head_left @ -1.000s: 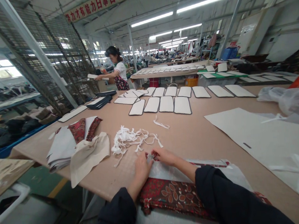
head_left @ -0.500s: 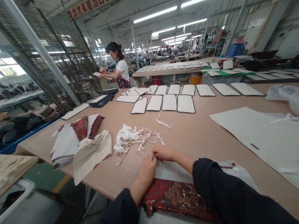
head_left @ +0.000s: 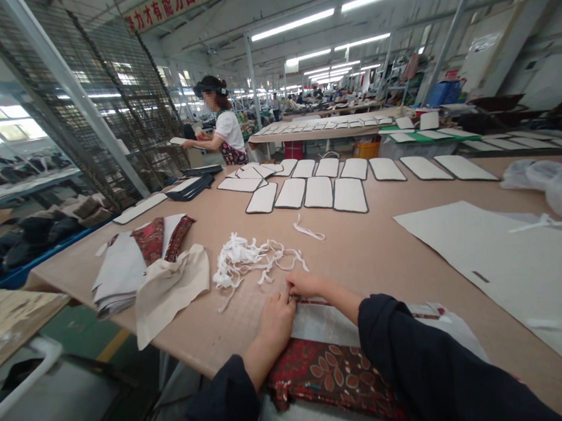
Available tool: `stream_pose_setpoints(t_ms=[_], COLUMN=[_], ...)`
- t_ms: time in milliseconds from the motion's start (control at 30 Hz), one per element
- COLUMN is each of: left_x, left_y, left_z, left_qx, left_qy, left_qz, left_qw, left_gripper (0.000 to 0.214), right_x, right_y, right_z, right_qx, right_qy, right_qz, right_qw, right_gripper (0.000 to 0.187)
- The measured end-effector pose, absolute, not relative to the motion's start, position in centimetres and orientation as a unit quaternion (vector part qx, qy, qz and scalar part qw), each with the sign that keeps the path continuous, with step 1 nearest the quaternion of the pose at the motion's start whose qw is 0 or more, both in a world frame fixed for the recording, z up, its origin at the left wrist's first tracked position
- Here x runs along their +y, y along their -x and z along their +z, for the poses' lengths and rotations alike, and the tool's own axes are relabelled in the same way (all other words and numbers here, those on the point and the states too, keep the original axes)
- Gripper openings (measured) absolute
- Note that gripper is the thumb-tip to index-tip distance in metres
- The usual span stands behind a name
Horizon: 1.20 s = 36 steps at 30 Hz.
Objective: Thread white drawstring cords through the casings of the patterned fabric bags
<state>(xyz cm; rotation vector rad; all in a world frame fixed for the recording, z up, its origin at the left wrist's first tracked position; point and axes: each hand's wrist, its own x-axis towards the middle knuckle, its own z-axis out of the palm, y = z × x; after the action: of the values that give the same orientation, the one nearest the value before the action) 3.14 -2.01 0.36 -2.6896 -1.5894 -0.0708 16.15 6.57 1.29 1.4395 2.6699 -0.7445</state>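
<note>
Both my hands meet at the far left corner of a dark red, leaf-patterned fabric piece with a whitish backing. My left hand has its fingers bent and pressed together at that corner. My right hand pinches the same edge from the far side, fingertips touching the left ones. What exactly lies between the fingertips is small and partly hidden. Just beyond the hands is a tangled heap of white ties, and one loose white tie lies farther off.
To the left sit stacked pale and patterned pieces with a cream cloth over them. Dark-edged white panels line the table's far side. At right lies a large white sheet. A co-worker stands beyond, holding a panel.
My hands stay at the same corner with only slight finger shifts. The co-worker's arms have moved a little outward and lower with the panel.
</note>
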Motion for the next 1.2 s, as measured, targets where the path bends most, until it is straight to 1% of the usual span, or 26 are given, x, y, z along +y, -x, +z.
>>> stream_pose_setpoints(t_ms=[300, 400, 467, 533, 633, 700, 767, 833, 900, 967, 1033, 1133, 1200], left_x=[-2.1, -1.9, -1.7, -1.5, -1.0, -0.6, -0.4, -0.2, -0.3, -0.5, -0.8, -1.8, -3.1], left_y=[-3.1, -3.1, -2.9, -2.7, -2.5, -2.6, -3.3, -4.6, -6.2, -7.7, -8.5, -8.3, -7.4], left_z=[0.9, 0.7, 0.4, 0.3, 0.5, 1.0, 1.5, 1.8, 1.7, 1.5, 1.4, 2.3, 3.7], left_qx=[-0.494, -0.464, -0.456, -0.456, -0.464, -0.47, -0.473, -0.468, -0.45, -0.428, -0.41, -0.385, -0.361], left_qy=[0.868, 0.883, 0.886, 0.887, 0.883, 0.88, 0.879, 0.882, 0.891, 0.901, 0.908, 0.916, 0.926], left_qz=[-0.033, -0.062, -0.071, -0.075, -0.078, -0.072, -0.06, -0.054, -0.061, -0.072, -0.086, -0.104, -0.102], left_qw=[0.022, 0.027, 0.027, 0.021, 0.004, -0.005, 0.001, 0.009, 0.005, -0.01, -0.021, -0.029, -0.027], left_gripper=[0.023, 0.022, 0.021, 0.02, 0.02, 0.019, 0.018, 0.016, 0.013, 0.015, 0.018, 0.012, 0.014], right_x=[5.7, 4.6, 3.2, 1.5, -1.0, -2.2, -2.7, -2.7, -2.5, -2.5, -3.2, -5.2, -6.6], right_y=[-15.5, -15.9, -17.0, -19.1, -23.8, -27.5, -30.7, -32.8, -33.6, -33.5, -33.1, -33.3, -34.0], right_z=[1.5, 1.5, 1.4, 1.1, 0.7, 0.5, 0.5, 0.7, 1.0, 1.6, 2.7, 5.0, 6.8], right_qx=[0.824, 0.813, 0.819, 0.837, 0.85, 0.83, 0.793, 0.752, 0.723, 0.715, 0.734, 0.769, 0.772], right_qy=[-0.517, -0.542, -0.538, -0.515, -0.503, -0.537, -0.586, -0.626, -0.645, -0.648, -0.631, -0.591, -0.571], right_qz=[-0.231, -0.208, -0.187, -0.168, -0.148, -0.143, -0.161, -0.204, -0.247, -0.263, -0.25, -0.24, -0.28], right_qw=[-0.004, -0.035, -0.066, -0.077, -0.053, -0.045, -0.04, -0.028, -0.011, 0.006, -0.001, -0.024, 0.005], right_gripper=[0.016, 0.022, 0.022, 0.02, 0.019, 0.019, 0.016, 0.012, 0.014, 0.012, 0.008, 0.009, 0.01])
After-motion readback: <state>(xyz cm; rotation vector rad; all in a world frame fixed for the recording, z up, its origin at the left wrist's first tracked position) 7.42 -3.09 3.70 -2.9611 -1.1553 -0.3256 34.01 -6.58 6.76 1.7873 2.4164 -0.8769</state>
